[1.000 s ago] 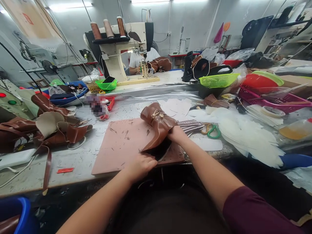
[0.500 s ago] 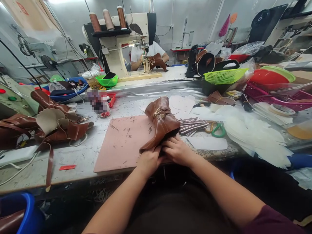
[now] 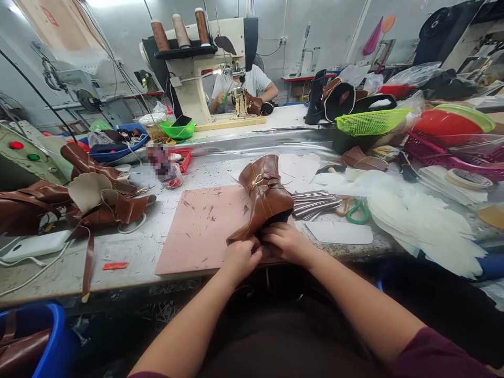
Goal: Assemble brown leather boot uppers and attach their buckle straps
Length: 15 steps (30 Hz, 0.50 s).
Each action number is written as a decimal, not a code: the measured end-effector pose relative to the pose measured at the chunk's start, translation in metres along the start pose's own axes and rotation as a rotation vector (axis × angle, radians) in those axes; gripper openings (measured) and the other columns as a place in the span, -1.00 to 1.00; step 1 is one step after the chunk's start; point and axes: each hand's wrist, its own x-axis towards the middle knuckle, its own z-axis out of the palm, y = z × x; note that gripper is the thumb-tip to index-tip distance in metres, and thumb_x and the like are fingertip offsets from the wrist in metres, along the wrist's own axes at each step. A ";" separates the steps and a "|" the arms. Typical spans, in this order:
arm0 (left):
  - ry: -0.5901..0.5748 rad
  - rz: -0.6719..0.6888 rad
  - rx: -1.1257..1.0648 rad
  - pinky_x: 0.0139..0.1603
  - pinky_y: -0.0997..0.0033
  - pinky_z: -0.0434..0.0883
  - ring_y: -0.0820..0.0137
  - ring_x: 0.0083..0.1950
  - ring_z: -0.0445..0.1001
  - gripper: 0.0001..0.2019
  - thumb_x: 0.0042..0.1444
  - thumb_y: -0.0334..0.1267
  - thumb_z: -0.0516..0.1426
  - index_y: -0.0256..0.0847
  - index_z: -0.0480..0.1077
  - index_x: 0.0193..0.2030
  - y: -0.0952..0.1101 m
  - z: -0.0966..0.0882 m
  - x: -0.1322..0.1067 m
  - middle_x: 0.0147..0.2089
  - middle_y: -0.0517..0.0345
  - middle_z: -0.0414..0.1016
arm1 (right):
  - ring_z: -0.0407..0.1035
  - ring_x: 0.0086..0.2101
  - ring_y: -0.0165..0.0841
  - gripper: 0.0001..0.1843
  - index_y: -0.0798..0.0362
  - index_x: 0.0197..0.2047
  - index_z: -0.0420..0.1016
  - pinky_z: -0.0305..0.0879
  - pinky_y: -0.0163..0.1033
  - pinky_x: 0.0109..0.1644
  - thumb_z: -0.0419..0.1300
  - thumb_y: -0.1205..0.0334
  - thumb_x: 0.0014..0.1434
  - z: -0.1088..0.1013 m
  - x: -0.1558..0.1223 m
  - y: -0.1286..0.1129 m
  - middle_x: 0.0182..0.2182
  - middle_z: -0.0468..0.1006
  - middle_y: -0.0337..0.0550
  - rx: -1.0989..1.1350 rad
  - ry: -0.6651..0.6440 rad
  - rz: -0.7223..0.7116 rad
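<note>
A brown leather boot upper (image 3: pixel 263 197) with straps and a small metal buckle lies on its side, on and past the right edge of a pink cutting board (image 3: pixel 197 226). My left hand (image 3: pixel 242 257) pinches its lower left edge near the front of the board. Fingers curled, my right hand (image 3: pixel 289 242) grips the dark opening at the boot upper's near side. The right fingertips are partly hidden in the shadow there. Close by on the right are striped strips (image 3: pixel 315 205), green-handled scissors (image 3: pixel 358 211) and a white flat piece (image 3: pixel 340 232).
Brown leather uppers (image 3: pixel 114 207) lie heaped at left, beside a white power bank (image 3: pixel 37 247) with a cable. White cut sheets (image 3: pixel 421 215) spread at right. Behind, a sewing machine (image 3: pixel 185 84) stands before a co-worker (image 3: pixel 258 84). A blue bin (image 3: pixel 55 336) is at lower left.
The view has shifted slightly, so the bench sits a little further right. My left thumb and finger have shifted at the boot upper's edge. The co-worker now holds something green.
</note>
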 end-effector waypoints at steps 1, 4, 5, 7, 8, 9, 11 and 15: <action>-0.019 0.021 0.000 -0.28 0.46 0.39 0.37 -0.30 0.51 -0.84 0.18 -0.26 0.01 -0.20 0.40 -0.28 -0.001 -0.002 0.000 -0.31 0.16 0.52 | 0.34 -0.19 -0.18 -0.81 0.13 -0.26 0.47 0.31 -0.05 -0.08 0.07 0.43 0.07 0.000 0.000 0.000 -0.24 0.54 0.01 -0.002 -0.013 -0.012; -0.061 0.096 0.013 -0.14 0.41 0.39 0.29 -0.12 0.49 -0.67 0.10 -0.11 0.12 -0.22 0.36 -0.04 -0.005 -0.005 0.000 -0.04 0.04 0.49 | 0.36 -0.26 -0.20 -0.82 0.11 -0.33 0.49 0.32 -0.06 -0.12 0.07 0.43 0.07 -0.003 0.000 0.000 -0.35 0.55 -0.03 0.004 -0.061 -0.036; -0.068 0.122 0.023 -0.06 0.36 0.37 0.22 -0.02 0.45 -0.51 0.03 -0.05 0.17 -0.25 0.30 0.06 -0.005 -0.005 -0.001 0.06 -0.04 0.42 | 0.36 -0.26 -0.19 -0.82 0.11 -0.33 0.49 0.31 -0.06 -0.11 0.08 0.43 0.04 -0.006 -0.001 -0.001 -0.35 0.55 -0.04 0.012 -0.081 -0.041; -0.079 0.172 0.044 0.12 0.22 0.25 0.07 0.16 0.30 -0.21 -0.14 0.03 0.27 -0.31 0.17 0.20 -0.006 -0.001 -0.005 0.21 -0.18 0.25 | 0.36 -0.27 -0.19 -0.82 0.10 -0.35 0.49 0.30 -0.06 -0.09 0.11 0.43 -0.04 -0.015 -0.002 -0.002 -0.37 0.55 -0.07 0.032 -0.122 -0.037; -0.082 0.198 0.058 0.20 0.14 0.16 0.01 0.22 0.20 -0.12 -0.22 0.06 0.30 -0.32 0.14 0.22 -0.006 0.001 -0.008 0.26 -0.22 0.17 | 0.36 -0.29 -0.20 -0.82 0.08 -0.39 0.49 0.30 -0.07 -0.09 0.11 0.44 -0.09 -0.021 -0.002 -0.002 -0.40 0.55 -0.10 0.043 -0.140 -0.024; -0.082 0.224 0.078 0.25 0.07 0.07 -0.04 0.27 0.11 -0.04 -0.28 0.10 0.32 -0.31 0.12 0.24 -0.006 0.003 -0.011 0.28 -0.24 0.10 | 0.37 -0.32 -0.22 -0.83 0.07 -0.44 0.48 0.31 -0.09 -0.11 0.10 0.44 -0.12 -0.026 -0.002 -0.002 -0.44 0.53 -0.12 0.053 -0.151 0.002; -0.080 0.273 0.142 0.27 -0.04 -0.02 -0.10 0.31 -0.01 0.07 -0.37 0.19 0.30 -0.28 0.07 0.27 -0.004 0.007 -0.015 0.31 -0.30 0.02 | 0.37 -0.35 -0.26 -0.80 0.07 -0.47 0.47 0.33 -0.14 -0.14 0.05 0.46 -0.11 -0.034 -0.001 0.001 -0.47 0.51 -0.13 0.062 -0.139 0.093; -0.093 0.349 0.266 0.25 0.00 0.04 -0.05 0.32 -0.01 -0.11 -0.15 0.16 0.23 -0.33 0.11 0.25 -0.001 0.006 -0.012 0.30 -0.38 0.00 | 0.37 -0.15 -0.24 -0.57 0.14 -0.13 0.47 0.33 -0.15 -0.06 -0.05 0.51 -0.02 -0.032 0.010 0.018 -0.19 0.52 0.00 0.044 -0.095 0.309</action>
